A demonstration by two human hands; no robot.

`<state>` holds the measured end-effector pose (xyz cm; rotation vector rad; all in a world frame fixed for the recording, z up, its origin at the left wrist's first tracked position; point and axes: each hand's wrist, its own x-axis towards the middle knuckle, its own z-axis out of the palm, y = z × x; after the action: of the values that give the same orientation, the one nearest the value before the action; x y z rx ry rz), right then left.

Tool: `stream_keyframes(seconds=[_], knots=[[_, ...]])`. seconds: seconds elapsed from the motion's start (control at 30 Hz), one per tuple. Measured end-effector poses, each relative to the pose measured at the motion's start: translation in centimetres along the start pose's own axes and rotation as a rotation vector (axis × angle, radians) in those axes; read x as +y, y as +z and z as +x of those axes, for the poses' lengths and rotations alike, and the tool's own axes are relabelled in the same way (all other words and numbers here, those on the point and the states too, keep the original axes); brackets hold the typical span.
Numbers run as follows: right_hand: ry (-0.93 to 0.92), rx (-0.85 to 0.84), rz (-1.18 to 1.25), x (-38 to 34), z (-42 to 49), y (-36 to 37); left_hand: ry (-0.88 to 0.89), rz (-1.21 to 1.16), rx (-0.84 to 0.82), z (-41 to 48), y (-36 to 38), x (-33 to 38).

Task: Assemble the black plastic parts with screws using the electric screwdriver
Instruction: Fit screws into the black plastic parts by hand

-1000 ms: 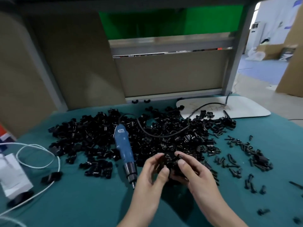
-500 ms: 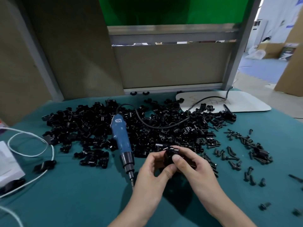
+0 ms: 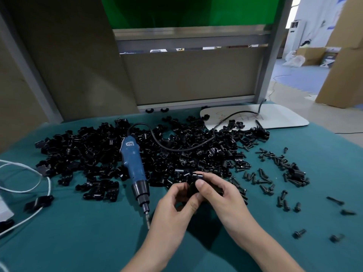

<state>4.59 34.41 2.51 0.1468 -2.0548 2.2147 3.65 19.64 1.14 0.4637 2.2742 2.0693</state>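
My left hand (image 3: 172, 205) and my right hand (image 3: 218, 193) meet at the near edge of a big pile of black plastic parts (image 3: 157, 152). Between their fingertips they pinch a small black plastic part (image 3: 193, 185), mostly hidden by the fingers. The blue electric screwdriver (image 3: 135, 171) lies on the green table cover just left of my left hand, its bit pointing toward me and its black cable looping back over the pile. Several black screws (image 3: 275, 173) lie scattered to the right of my right hand.
A white board (image 3: 275, 118) lies at the table's back right. White cords (image 3: 29, 185) and a few loose black parts sit at the left edge. A grey frame with brown panels stands behind the table. Stray screws (image 3: 299, 233) lie near the right front.
Both hands have drawn slightly toward me out of the pile, still pinching the black part together. The camera has tilted down a little; the screwdriver has not moved.
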Motion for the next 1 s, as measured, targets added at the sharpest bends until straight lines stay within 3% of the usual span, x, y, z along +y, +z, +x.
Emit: stream_keyframes(seconds=[0.4,0.5,0.67,0.8,1.0], knots=[[0.002,0.017,0.037,0.0,0.0,-0.2,-0.001,-0.03,-0.015,0.1,0.0,0.1],[-0.006,0.096,0.149,-0.6,0.1,-1.0,-0.018,-0.022,-0.005,-0.2,0.5,0.0],[-0.021,0.333,0.452,-1.5,-1.1,-6.0,0.126,0.43,-0.079,-0.7,0.9,0.5],[-0.021,0.476,0.672,-1.8,-2.7,-9.3,0.36,0.865,-0.172,0.8,3.5,1.5],[0.007,0.547,0.724,-1.5,-2.6,-9.9,0.474,1.286,-0.261,3.4,7.7,2.1]])
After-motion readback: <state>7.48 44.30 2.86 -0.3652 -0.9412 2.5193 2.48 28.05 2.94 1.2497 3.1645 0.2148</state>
